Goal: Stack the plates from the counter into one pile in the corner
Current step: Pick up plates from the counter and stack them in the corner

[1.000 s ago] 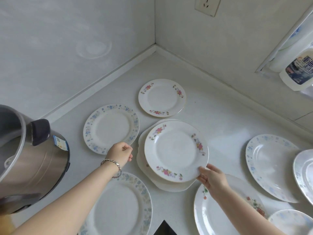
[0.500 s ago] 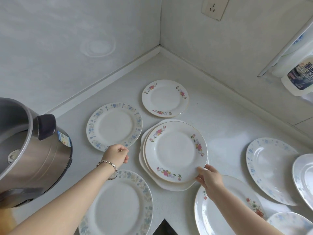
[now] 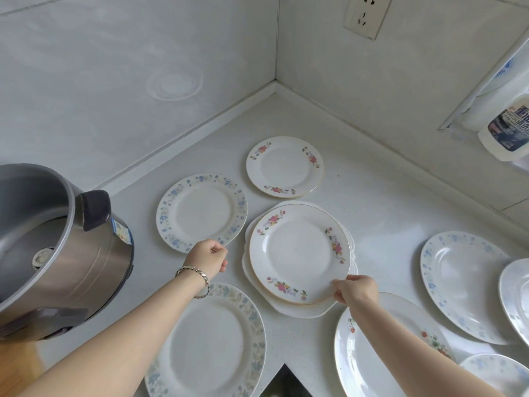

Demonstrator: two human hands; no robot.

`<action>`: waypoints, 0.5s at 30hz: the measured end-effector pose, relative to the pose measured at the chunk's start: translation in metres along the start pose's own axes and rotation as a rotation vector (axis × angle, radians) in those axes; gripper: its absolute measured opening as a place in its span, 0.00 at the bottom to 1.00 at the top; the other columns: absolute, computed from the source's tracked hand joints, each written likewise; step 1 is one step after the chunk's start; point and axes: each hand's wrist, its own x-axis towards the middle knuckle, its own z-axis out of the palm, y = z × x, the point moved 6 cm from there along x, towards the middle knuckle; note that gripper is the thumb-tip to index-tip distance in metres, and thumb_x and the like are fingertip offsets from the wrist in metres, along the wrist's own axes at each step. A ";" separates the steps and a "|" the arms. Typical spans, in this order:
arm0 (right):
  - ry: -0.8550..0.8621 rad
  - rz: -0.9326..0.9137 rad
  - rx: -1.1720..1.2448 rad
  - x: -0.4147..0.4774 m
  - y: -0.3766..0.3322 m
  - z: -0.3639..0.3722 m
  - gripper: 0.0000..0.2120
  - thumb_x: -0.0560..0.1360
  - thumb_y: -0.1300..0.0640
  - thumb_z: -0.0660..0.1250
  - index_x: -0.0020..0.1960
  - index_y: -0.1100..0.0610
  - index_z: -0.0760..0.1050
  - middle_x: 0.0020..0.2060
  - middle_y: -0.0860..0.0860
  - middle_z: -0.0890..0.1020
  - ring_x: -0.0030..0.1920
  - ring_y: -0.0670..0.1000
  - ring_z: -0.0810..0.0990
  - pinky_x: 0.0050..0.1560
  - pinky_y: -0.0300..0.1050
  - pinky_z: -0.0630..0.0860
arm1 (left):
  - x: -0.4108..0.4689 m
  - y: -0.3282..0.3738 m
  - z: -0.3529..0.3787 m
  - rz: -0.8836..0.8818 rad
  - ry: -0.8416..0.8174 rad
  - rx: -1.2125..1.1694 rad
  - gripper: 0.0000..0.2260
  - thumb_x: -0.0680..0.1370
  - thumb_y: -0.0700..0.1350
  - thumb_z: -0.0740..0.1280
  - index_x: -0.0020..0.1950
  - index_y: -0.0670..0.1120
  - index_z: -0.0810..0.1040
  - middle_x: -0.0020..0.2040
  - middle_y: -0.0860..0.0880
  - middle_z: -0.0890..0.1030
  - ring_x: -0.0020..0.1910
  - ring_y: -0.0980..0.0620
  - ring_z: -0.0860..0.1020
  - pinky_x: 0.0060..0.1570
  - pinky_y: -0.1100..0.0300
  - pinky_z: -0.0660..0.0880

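A pink-flowered plate (image 3: 299, 253) lies on a white scalloped plate (image 3: 303, 310) mid-counter. My right hand (image 3: 356, 289) pinches its near right rim. My left hand (image 3: 207, 256) is closed at the near rim of a blue-flowered plate (image 3: 201, 212) and seems to pinch that rim. A smaller pink-flowered plate (image 3: 284, 166) sits closest to the corner. A large blue-green rimmed plate (image 3: 211, 339) lies under my left forearm. A red-flowered plate (image 3: 369, 359) lies under my right forearm. Blue-patterned deep plates (image 3: 463, 282) spread along the right.
An open steel cooker pot (image 3: 57, 247) stands at the left, close to my left arm. A wall socket (image 3: 365, 15) is above the corner. A labelled white bottle (image 3: 512, 130) sits on a ledge at the right. The counter's front edge notches inward at the bottom (image 3: 286, 376).
The pink-flowered plate has settled lower and more centred on the white scalloped plate, with my right hand still on it. My left hand has stayed at the blue-flowered plate's near rim.
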 end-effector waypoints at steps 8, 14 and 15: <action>-0.040 0.057 -0.169 -0.005 -0.011 -0.004 0.06 0.68 0.67 0.65 0.34 0.62 0.70 0.24 0.56 0.77 0.24 0.53 0.76 0.34 0.43 0.74 | -0.006 -0.022 -0.003 -0.033 -0.012 0.027 0.09 0.75 0.37 0.59 0.37 0.46 0.73 0.30 0.50 0.77 0.29 0.52 0.76 0.32 0.63 0.70; -0.074 -0.354 -0.445 -0.041 -0.034 0.013 0.19 0.72 0.61 0.62 0.63 0.57 0.67 0.45 0.52 0.78 0.41 0.53 0.75 0.40 0.42 0.68 | -0.010 -0.061 -0.026 -0.049 0.012 0.648 0.14 0.77 0.47 0.60 0.62 0.47 0.71 0.64 0.45 0.72 0.63 0.45 0.73 0.61 0.54 0.70; -0.136 -0.366 -0.435 -0.048 -0.035 0.021 0.17 0.73 0.60 0.62 0.61 0.56 0.70 0.40 0.49 0.77 0.38 0.51 0.75 0.37 0.41 0.68 | -0.012 -0.073 -0.030 -0.105 -0.006 0.712 0.18 0.77 0.51 0.59 0.66 0.46 0.68 0.66 0.44 0.70 0.66 0.44 0.71 0.62 0.53 0.69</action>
